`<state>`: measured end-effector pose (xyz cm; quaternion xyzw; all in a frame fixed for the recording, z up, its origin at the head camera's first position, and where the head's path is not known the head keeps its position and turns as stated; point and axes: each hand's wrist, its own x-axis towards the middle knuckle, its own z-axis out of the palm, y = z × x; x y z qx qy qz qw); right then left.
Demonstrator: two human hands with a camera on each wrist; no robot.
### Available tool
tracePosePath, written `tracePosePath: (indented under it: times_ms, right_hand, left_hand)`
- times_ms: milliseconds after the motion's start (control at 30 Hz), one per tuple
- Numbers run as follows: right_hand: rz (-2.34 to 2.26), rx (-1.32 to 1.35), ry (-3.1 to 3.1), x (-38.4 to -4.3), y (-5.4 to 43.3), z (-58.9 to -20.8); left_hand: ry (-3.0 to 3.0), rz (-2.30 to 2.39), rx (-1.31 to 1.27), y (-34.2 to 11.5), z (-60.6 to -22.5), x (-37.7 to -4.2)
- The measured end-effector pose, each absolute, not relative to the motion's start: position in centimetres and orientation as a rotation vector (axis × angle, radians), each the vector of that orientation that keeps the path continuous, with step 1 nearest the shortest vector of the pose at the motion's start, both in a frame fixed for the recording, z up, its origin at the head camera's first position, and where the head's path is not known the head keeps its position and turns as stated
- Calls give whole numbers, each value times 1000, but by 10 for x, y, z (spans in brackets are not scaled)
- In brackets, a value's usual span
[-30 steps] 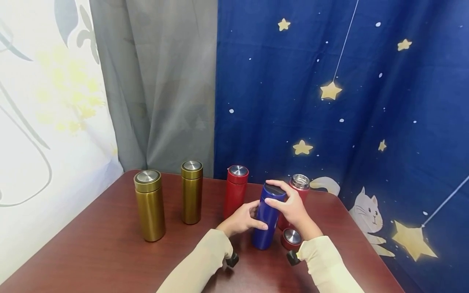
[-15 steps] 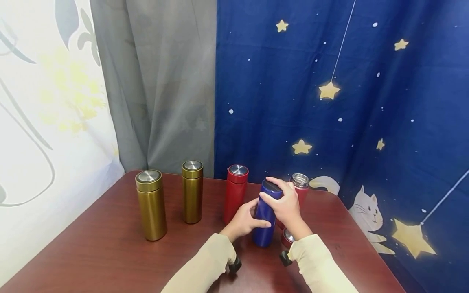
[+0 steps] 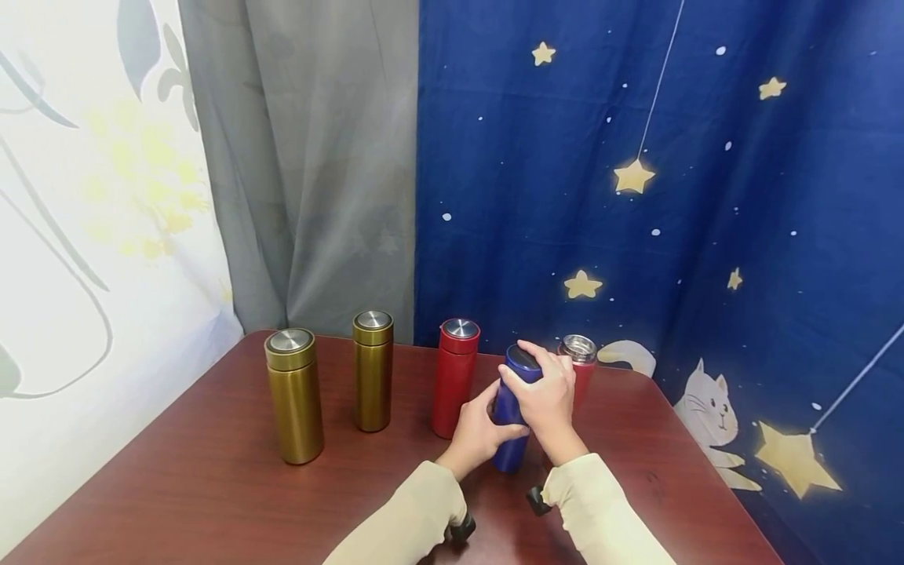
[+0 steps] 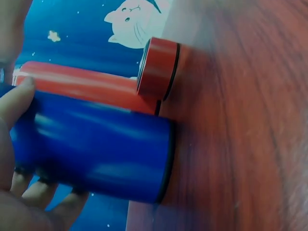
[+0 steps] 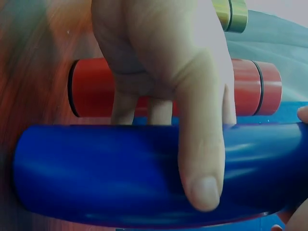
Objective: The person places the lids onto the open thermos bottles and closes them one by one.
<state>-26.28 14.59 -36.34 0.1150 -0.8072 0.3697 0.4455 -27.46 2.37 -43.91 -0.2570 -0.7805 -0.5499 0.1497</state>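
A blue vacuum flask (image 3: 510,453) stands nearly upright at the right side of the table, its base at the tabletop. Around its body curls my left hand (image 3: 475,433), thumb across the front in the right wrist view. My right hand (image 3: 549,396) grips the flask's top from above, thumb and fingers on opposite sides of the dark-centred lid. Behind that hand is an uncapped red flask (image 3: 581,351) with a bare steel mouth. Its red lid (image 4: 160,68) sits on the table beside it, hidden in the head view.
Another red flask (image 3: 455,384), capped, stands just left of the blue one. Further left are two capped gold flasks, a slimmer one (image 3: 373,380) and a wider one (image 3: 295,408). The brown table (image 3: 212,502) ends against grey and starry blue curtains (image 3: 508,196).
My right hand has turned on the flask's top, with its wrist and forearm swinging left. My left hand and the flask have shifted slightly right. The red lid has become covered in the head view.
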Motion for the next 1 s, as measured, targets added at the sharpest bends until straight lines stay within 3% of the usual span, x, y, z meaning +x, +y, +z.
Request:
tracePosePath:
  times_ms: [400, 767, 1000]
  right_hand:
    - [962, 375, -2151, -259, 158, -356]
    - [1640, 799, -2300, -263, 192, -354]
    - [1647, 896, -2351, -257, 194, -340]
  left_hand:
    - [-2268, -1651, -788, 17, -439, -277]
    - [-2266, -1961, -1069, 3, -443, -296]
    - [-2314, -2028, -1130, -3, -439, -300]
